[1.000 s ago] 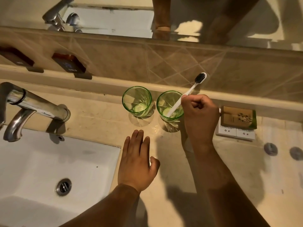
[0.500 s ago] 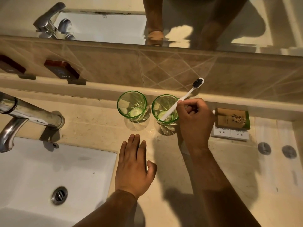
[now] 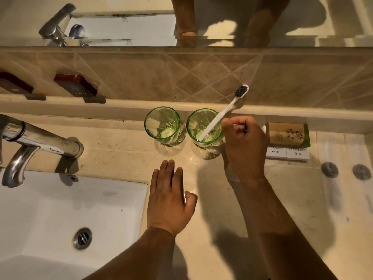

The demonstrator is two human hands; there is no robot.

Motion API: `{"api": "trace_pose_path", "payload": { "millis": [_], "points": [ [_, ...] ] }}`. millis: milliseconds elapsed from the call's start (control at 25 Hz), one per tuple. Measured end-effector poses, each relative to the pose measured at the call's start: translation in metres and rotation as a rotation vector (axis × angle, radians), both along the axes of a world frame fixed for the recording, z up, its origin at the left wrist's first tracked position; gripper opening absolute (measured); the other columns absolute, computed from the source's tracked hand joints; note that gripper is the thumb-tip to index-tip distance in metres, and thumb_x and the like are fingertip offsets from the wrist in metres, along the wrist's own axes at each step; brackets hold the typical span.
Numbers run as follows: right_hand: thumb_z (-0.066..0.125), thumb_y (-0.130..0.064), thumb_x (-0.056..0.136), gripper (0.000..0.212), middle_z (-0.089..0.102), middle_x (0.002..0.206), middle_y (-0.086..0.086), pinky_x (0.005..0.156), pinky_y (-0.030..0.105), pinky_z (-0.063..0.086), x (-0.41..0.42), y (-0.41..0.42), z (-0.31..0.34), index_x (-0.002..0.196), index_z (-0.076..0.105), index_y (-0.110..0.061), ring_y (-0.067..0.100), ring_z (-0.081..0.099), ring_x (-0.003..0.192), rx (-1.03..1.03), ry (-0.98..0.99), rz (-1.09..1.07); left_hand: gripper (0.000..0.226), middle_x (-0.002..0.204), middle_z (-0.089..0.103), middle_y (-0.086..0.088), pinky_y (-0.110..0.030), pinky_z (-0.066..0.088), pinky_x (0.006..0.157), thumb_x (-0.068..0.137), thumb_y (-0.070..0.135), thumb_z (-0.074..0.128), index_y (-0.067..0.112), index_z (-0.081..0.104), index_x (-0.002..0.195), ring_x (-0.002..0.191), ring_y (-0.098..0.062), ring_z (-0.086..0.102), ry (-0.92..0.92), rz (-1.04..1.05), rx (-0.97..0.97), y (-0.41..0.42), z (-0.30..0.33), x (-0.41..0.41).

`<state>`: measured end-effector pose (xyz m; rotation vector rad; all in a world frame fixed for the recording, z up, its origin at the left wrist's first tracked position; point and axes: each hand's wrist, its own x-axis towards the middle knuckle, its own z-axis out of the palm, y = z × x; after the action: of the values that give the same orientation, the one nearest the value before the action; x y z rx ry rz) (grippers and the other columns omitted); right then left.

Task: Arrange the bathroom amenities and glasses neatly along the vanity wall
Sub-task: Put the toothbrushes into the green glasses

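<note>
Two green glasses stand side by side against the vanity wall ledge: the left glass (image 3: 162,126) is empty, the right glass (image 3: 204,128) holds a white toothbrush (image 3: 226,110) with black bristles, leaning up to the right over the rim. My right hand (image 3: 245,146) is curled just right of that glass, its fingertips pinched on the toothbrush handle. My left hand (image 3: 168,196) lies flat on the counter in front of the glasses, fingers together, holding nothing. A brown amenity box (image 3: 287,134) sits on two white boxes (image 3: 287,154) by the wall.
The white sink basin (image 3: 60,209) and chrome faucet (image 3: 40,140) fill the left. Two dark tap plates (image 3: 75,85) sit on the tiled wall. A white packet (image 3: 232,175) shows under my right wrist. Two round grey caps (image 3: 330,168) lie at right. A mirror runs above.
The toothbrush has been lowered into the right glass until its end rests on the bottom. My right hand has slid lower along the handle. My left hand has stayed flat.
</note>
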<state>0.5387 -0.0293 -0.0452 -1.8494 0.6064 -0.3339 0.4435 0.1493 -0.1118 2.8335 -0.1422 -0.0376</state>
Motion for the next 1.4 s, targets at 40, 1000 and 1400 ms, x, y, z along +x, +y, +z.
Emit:
{"api": "trace_pose_path", "payload": {
  "millis": [40, 1000, 1400],
  "points": [
    [0.067, -0.035, 0.087, 0.01, 0.068, 0.073, -0.008, 0.062, 0.018, 0.05, -0.01, -0.004, 0.0, 0.087, 0.067, -0.025, 0.004, 0.063, 0.068, 0.033, 0.008, -0.013, 0.063, 0.153, 0.045, -0.018, -0.05, 0.022, 0.124, 0.081, 0.032, 0.043, 0.004, 0.055, 0.136, 0.149, -0.03, 0.031, -0.003, 0.0, -0.01, 0.0, 0.001, 0.0],
    [0.068, -0.053, 0.084, 0.023, 0.067, 0.069, -0.015, 0.067, 0.024, 0.056, -0.321, -0.076, 0.001, 0.077, 0.064, -0.032, 0.002, 0.063, 0.063, -0.384, 0.886, 0.524, 0.055, 0.151, 0.043, -0.02, -0.056, 0.029, 0.117, 0.087, 0.023, 0.057, -0.002, 0.05, 0.135, 0.142, -0.038, 0.035, -0.054, -0.008, -0.082, -0.003, 0.01, -0.008],
    [0.073, -0.036, 0.086, 0.015, 0.067, 0.068, -0.011, 0.051, 0.007, 0.042, -0.214, -0.059, 0.009, 0.08, 0.065, -0.026, -0.004, 0.063, 0.056, -0.195, 0.667, 0.463, 0.055, 0.15, 0.044, -0.022, -0.057, 0.028, 0.117, 0.083, 0.02, 0.058, -0.004, 0.054, 0.132, 0.142, -0.039, 0.035, -0.038, 0.013, -0.108, -0.003, 0.011, -0.007]
  ]
}}
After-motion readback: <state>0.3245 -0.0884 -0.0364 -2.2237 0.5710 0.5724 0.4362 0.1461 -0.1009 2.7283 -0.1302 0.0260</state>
